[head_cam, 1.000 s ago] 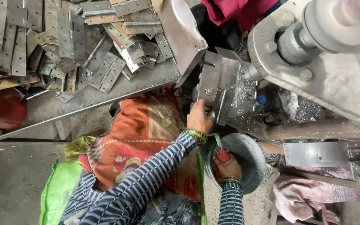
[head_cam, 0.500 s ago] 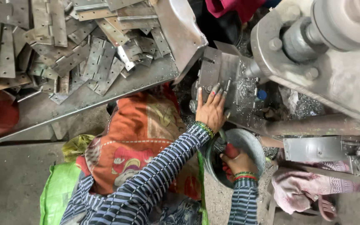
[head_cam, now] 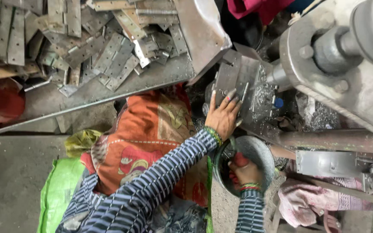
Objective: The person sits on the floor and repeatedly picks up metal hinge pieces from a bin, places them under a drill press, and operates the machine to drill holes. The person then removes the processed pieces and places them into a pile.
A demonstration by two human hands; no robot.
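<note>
Fingers: on our left hand the fingers are spread flat against the grey metal plate, gripping nothing.
Bowl: our right hand reaches inside the dark metal bowl; we cannot tell what it holds.
Hinges: piled on the tray, upper left.

our left hand has the press fixture right ahead and the tray's steel edge crowding above. our right hand sits walled in by the round bowl; the bar blocks rightward.
</note>
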